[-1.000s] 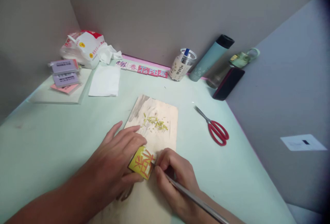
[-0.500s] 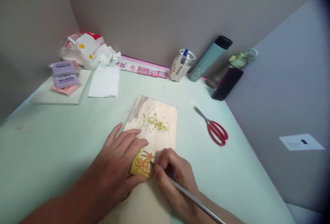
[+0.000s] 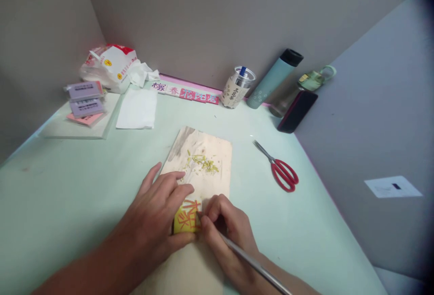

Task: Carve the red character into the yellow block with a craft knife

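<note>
A small yellow carving block (image 3: 186, 221) with a red-orange character on its face lies on a wooden board (image 3: 222, 150). My left hand (image 3: 158, 216) holds it down, fingers along the far edge and thumb along the near edge. In my right hand (image 3: 227, 225) is a carving knife (image 3: 251, 259) with a long silver handle, gripped like a pen. Its dark tip touches the right side of the block's face. Yellow shavings (image 3: 203, 163) are scattered on the board beyond my hands.
Red-handled scissors (image 3: 285, 175) lie right of the board. Along the back stand a clear cup (image 3: 233, 89), a teal bottle (image 3: 274, 78), a green-lidded bottle (image 3: 281, 105) and a phone (image 3: 298, 111). Lettered tiles (image 3: 185, 93), white paper (image 3: 136, 108), wrapped blocks (image 3: 86, 98) and a bag (image 3: 111, 64) sit back left.
The view has shifted slightly. The block has turned a little under my left fingers, and the knife tip remains at its right side.
</note>
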A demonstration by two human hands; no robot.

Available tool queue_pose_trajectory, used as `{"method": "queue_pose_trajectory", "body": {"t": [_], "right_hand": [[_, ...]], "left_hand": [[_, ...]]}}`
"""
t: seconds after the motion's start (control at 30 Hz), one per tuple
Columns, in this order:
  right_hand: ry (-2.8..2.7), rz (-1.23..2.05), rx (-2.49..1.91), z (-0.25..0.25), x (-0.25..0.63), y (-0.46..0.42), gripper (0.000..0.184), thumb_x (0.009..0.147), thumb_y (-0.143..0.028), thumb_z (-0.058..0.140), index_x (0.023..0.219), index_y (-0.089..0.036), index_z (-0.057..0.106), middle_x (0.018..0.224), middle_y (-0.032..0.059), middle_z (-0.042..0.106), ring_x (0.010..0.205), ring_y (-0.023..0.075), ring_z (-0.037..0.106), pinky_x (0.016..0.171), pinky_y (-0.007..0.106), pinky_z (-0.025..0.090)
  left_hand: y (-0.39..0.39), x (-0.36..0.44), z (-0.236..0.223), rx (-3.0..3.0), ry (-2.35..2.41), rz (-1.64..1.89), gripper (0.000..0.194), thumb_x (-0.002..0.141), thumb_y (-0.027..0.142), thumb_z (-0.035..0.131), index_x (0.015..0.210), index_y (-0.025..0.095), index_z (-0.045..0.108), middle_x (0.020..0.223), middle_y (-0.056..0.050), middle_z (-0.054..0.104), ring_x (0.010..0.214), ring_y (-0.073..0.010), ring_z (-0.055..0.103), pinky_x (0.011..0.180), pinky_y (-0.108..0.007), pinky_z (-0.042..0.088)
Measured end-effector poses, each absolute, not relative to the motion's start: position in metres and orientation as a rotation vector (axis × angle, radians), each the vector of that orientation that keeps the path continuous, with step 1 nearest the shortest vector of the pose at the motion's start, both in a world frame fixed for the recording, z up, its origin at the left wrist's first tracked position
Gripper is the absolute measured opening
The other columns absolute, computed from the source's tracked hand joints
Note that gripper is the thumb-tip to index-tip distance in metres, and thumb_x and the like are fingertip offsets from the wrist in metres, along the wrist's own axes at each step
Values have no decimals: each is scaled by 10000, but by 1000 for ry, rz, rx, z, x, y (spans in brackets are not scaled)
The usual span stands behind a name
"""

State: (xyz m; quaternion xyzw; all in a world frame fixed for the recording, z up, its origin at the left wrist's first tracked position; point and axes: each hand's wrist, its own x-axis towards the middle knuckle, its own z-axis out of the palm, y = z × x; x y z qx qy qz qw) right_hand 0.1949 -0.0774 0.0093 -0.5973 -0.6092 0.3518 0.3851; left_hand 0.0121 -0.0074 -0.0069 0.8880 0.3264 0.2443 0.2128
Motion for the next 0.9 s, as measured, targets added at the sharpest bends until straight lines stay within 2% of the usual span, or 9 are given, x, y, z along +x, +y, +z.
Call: {"method": "queue_pose_trajectory", "body": {"t": [0.1,0.17,0.3,0.5,0.6,0.67,0.77,0.9], "right_hand": [[-1525,960,-1521,12,197,-75,216,911,-249,511,737,-239,382,664,-40,477,569,119,407,534,249,348],[-1515,979,-1539,13,198,-75,215,907,-253,516,735,-239,389,665,-37,477,577,123,409,539,254,350],[-1544,915,-1528,11,197,-77,214,906,-217,513,738,-240,382,677,-32,493,582,123,433,539,252,363],[-1943,385,-1247,2,194,-77,242,853,-30,492,796,-248,404,704,10,550,613,164,488,554,286,397],[-2183,150,-1101,3,199,-74,241,849,-16,491,802,-246,437,652,18,535,601,197,449,553,328,373],[-2298,117,-1051,5,203,-72,238,872,-26,468,786,-246,450,640,25,537,591,205,429,547,340,353],[-2224,247,-1069,8,208,-69,225,886,-39,460,801,-248,452,679,26,560,611,196,453,561,329,372],[-1834,751,-1272,11,213,-67,198,895,-107,518,781,-240,427,725,-5,545,624,140,474,552,262,386]], "left_hand": [[-6,9,-9,2479,891,682,677,660,353,898,1210,228,522,1153,-78,615,1301,-339,525,1211,-597,185],[-5,7,-9,2484,880,675,714,662,348,892,1253,241,505,1193,-82,612,1321,-340,513,1213,-592,189],[-5,6,-6,2488,882,648,597,738,260,788,1268,245,512,1220,-76,630,1339,-328,509,1222,-569,196],[-6,6,-1,2504,850,671,490,817,223,682,1275,234,509,1256,-82,647,1360,-303,496,1240,-538,156],[-5,6,-1,2500,836,672,431,839,226,665,1242,242,512,1245,-76,651,1360,-290,497,1242,-534,146],[-5,5,-2,2486,840,665,402,843,237,668,1217,244,519,1234,-78,653,1366,-286,493,1242,-542,144],[-2,3,-4,2469,855,618,390,825,309,733,1162,250,547,1172,-64,672,1375,-305,488,1237,-563,151],[2,1,-4,2478,840,580,365,836,462,757,1087,265,582,1073,-27,684,1364,-336,498,1218,-598,174]]}}
